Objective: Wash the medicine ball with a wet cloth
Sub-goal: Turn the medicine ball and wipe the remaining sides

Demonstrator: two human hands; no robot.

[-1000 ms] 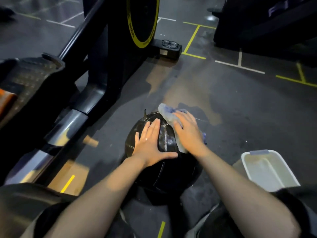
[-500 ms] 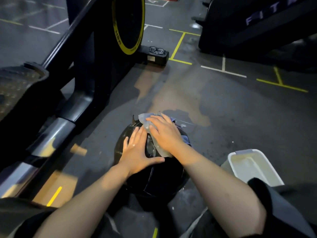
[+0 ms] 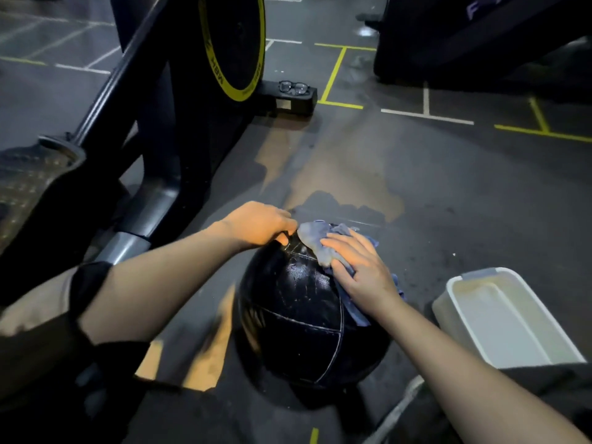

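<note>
— What moved since the earlier frame?
— Left hand left its flat rest on the ball's top; it now curls over the far upper edge, gripping something there I cannot make out.
— And the right hand?
— Fingers flat and together, pressing the cloth onto the ball's upper right side.
— Where's the ball?
— On the dark floor between the forearms, beside a machine's frame. A white tub sits just right of it.
</note>
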